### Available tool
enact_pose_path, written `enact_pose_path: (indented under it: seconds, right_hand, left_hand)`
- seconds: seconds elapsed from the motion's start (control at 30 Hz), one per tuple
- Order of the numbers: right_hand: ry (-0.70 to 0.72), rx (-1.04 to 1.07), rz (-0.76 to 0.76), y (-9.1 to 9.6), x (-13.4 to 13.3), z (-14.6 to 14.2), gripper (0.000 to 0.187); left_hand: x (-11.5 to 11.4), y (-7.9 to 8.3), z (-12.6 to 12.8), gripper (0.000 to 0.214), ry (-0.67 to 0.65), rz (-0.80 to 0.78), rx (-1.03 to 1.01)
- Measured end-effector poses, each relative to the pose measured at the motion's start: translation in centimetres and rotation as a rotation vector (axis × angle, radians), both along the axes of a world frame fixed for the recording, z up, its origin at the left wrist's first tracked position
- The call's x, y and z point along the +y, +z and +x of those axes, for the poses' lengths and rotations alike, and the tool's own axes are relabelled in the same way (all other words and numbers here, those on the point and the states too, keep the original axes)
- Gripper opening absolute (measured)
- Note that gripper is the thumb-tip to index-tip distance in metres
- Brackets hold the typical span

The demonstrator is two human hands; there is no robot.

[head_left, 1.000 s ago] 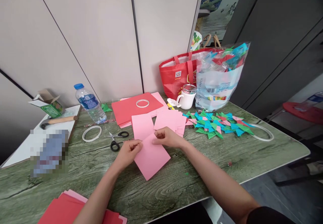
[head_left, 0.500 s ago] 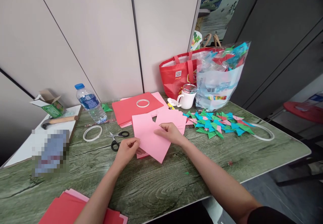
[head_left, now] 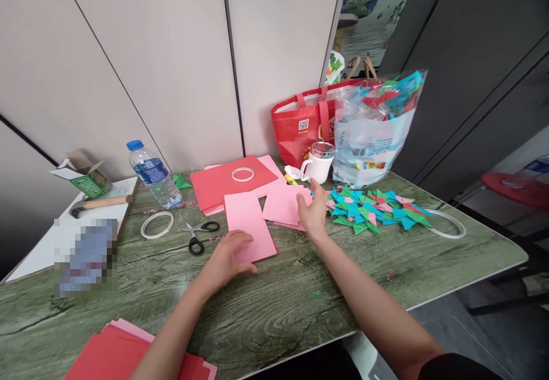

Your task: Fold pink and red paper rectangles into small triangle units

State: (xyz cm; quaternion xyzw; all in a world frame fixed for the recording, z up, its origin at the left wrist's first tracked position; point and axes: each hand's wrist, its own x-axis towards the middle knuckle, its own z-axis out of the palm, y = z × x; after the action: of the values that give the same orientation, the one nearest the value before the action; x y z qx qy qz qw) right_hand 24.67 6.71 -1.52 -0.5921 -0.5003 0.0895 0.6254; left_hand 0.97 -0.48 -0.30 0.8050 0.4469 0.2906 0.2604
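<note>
Head view: left hand [head_left: 230,257] spread, fingers over the near end of the oblong pink stack [head_left: 246,217] on the desk [head_left: 257,317]; right hand [head_left: 314,213], thumb and fingers apart, by the pink squares [head_left: 281,204] (scissors [head_left: 194,234], I see, lie left).

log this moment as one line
left hand: open, at pink stack | right hand: open, at pink squares | scissors: left of pink stack
</note>
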Motion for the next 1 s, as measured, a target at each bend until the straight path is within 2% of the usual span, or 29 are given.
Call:
enact_pose_path:
  seconds: [0.07,0.13,0.27,0.4,0.5,0.63,0.8,1.0]
  right_hand:
    - [0.096,-0.027,0.058,0.2,-0.3,-0.6,0.039]
    - [0.294,0.019,0.055,0.4,-0.7,-1.4,0.029]
    - [0.737,0.165,-0.173,0.7,-1.8,-3.1,0.020]
    - [1.056,0.025,-0.333,1.1,-3.0,-3.8,0.023]
    - [1.208,-0.101,-0.408,0.9,-3.3,-3.7,0.025]
    - [1.267,-0.182,-0.402,0.3,-3.1,-3.5,0.023]
    - [1.218,-0.204,-0.367,0.0,-3.0,-3.6,0.020]
    - [1.125,-0.222,-0.393,0.1,-3.1,-3.9,0.018]
  left_hand:
    - [0.1,-0.3,0.0,0.050,-0.041,0.001,0.024]
    - [0.2,-0.4,0.0,0.044,-0.050,0.007,0.034]
    - [0.3,0.0,0.0,0.032,-0.054,0.006,0.035]
    - [0.2,0.3,0.0,0.013,-0.063,-0.027,0.039]
    - [0.2,0.2,0.0,0.019,-0.045,-0.030,0.049]
    - [0.2,-0.1,0.2,0.019,0.049,-0.026,0.050]
    - [0.1,0.2,0.4,0.014,0.162,-0.070,-0.024]
    - [0.3,0.7,0.2,0.026,0.291,-0.066,-0.168]
